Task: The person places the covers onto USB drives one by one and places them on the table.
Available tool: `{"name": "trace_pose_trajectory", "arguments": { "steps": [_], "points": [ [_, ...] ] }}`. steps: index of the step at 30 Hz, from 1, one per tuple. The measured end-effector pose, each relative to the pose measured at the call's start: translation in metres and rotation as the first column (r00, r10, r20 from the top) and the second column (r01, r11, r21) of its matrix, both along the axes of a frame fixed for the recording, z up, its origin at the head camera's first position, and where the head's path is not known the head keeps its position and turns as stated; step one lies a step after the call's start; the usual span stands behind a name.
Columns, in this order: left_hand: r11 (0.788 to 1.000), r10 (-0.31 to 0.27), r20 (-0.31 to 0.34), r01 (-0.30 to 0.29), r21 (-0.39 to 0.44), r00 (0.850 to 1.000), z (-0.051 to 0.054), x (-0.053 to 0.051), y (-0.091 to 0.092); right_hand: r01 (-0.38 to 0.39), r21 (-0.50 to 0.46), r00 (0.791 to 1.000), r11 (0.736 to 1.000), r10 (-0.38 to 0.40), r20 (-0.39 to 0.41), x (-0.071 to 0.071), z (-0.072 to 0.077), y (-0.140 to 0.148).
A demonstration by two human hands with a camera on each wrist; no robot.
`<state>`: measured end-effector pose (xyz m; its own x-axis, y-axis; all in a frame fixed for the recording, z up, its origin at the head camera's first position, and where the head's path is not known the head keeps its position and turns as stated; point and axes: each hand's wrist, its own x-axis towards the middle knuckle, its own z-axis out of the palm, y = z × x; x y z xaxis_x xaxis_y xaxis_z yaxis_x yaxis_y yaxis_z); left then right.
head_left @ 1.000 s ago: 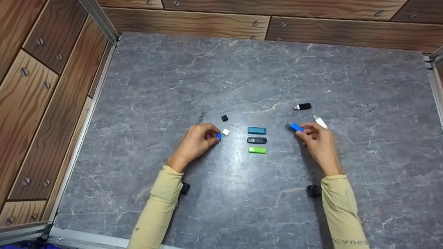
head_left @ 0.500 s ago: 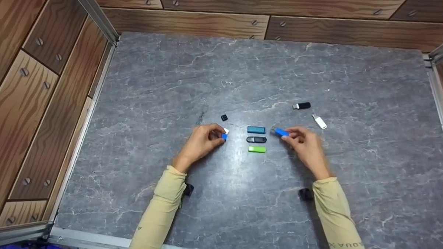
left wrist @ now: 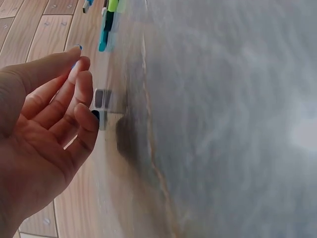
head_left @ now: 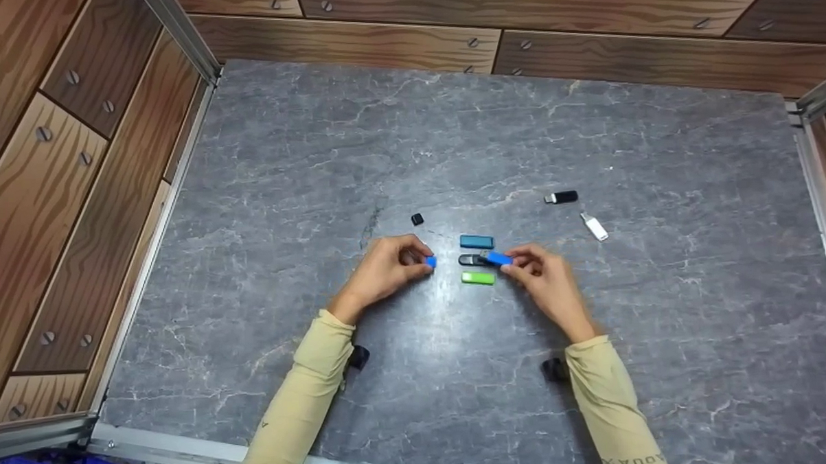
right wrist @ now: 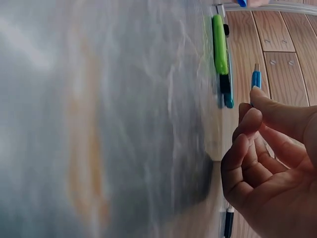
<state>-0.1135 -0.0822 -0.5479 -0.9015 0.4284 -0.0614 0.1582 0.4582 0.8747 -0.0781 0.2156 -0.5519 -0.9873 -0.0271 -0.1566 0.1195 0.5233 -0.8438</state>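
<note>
In the head view my left hand [head_left: 388, 267] pinches a small blue cap [head_left: 430, 261] between thumb and fingertips. My right hand [head_left: 548, 279] holds a blue USB stick [head_left: 499, 258] by its rear end, metal plug facing left, above the right end of a black stick [head_left: 470, 260]. That black stick lies between a teal stick [head_left: 476, 241] and a green stick [head_left: 478, 278]. The right wrist view shows the blue stick [right wrist: 256, 79] upright in its image at the thumb tip, and the green stick [right wrist: 219, 44] nearby. Only a sliver of blue shows at the left fingertips in the left wrist view.
A small black cap [head_left: 417, 219] lies beyond my left hand. At the right rear are an uncapped black stick [head_left: 561, 197] and an uncapped white stick [head_left: 595, 226]. Wood-patterned panels [head_left: 351, 35] border the grey tabletop [head_left: 396, 136].
My right hand has carried the blue stick leftward, over the row of sticks. My left hand has shifted right with the blue cap, and the small white cap is now out of sight.
</note>
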Motion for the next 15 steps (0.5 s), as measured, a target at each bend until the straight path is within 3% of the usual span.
{"name": "trace_pose_trajectory", "arguments": {
  "steps": [15],
  "points": [
    [0.997, -0.023, 0.081, 0.017, 0.081, 0.996, -0.002, 0.002, 0.009, -0.078, -0.014, 0.996, 0.997, 0.077, -0.048, 0.004, 0.001, -0.018]
  ]
}}
